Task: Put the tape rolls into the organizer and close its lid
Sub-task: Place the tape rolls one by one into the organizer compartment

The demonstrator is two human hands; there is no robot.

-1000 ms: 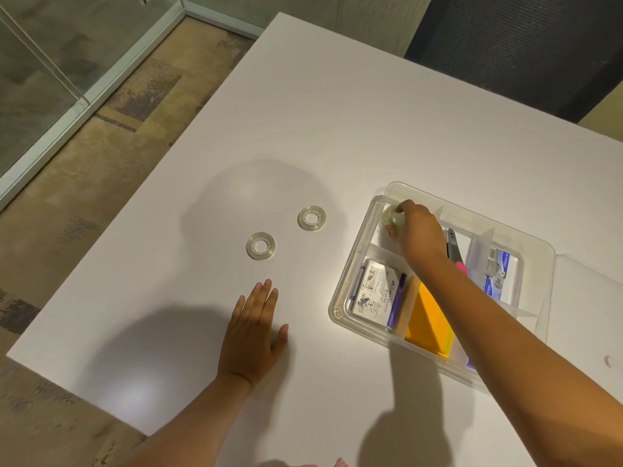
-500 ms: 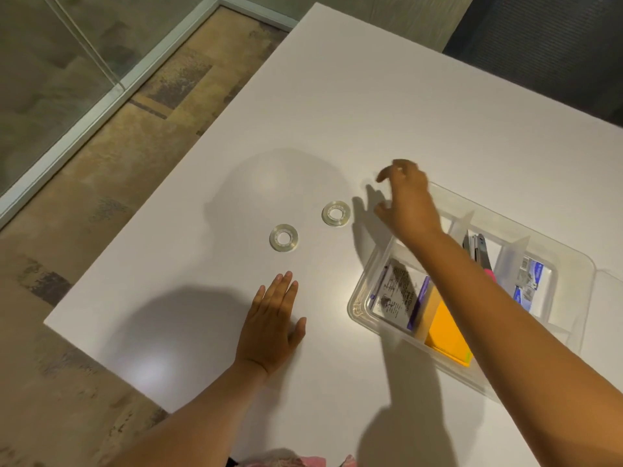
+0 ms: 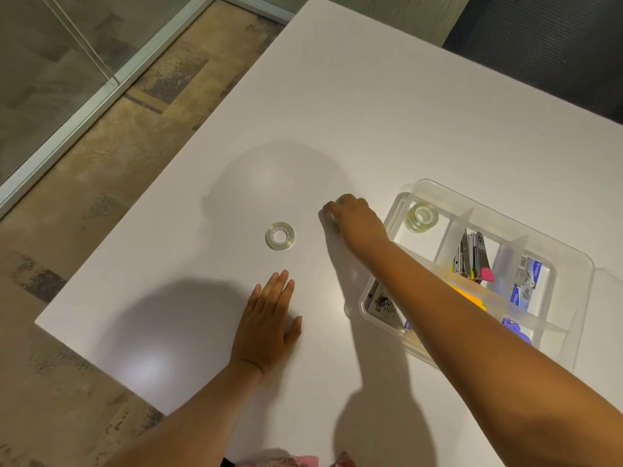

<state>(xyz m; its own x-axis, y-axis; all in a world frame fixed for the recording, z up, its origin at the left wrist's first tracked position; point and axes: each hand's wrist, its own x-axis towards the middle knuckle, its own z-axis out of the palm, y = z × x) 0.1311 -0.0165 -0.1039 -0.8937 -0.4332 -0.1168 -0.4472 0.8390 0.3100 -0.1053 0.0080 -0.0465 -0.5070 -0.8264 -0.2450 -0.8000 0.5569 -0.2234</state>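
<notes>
A clear tape roll [image 3: 279, 236] lies flat on the white table [image 3: 371, 112], left of my right hand. My right hand [image 3: 354, 219] is down on the table just left of the organizer, fingers closed around a second tape roll [image 3: 332, 217] that is mostly hidden under them. Another tape roll [image 3: 421, 215] lies in the far-left compartment of the clear plastic organizer [image 3: 418, 187]. The organizer's lid [image 3: 610, 298] lies open at the right edge. My left hand [image 3: 268, 323] rests flat on the table, fingers spread, holding nothing.
The organizer also holds a stapler [image 3: 470, 252], staple boxes [image 3: 527, 281], orange sticky notes [image 3: 472, 298] and a white card pack [image 3: 384, 303]. The table's left edge [image 3: 161, 183] drops to carpet. A dark chair [image 3: 539, 45] stands behind the table.
My right hand left one roll in the organizer's far-left compartment, swung left over the rim, and came down on the nearer of the two rolls on the table. The left hand stayed flat.
</notes>
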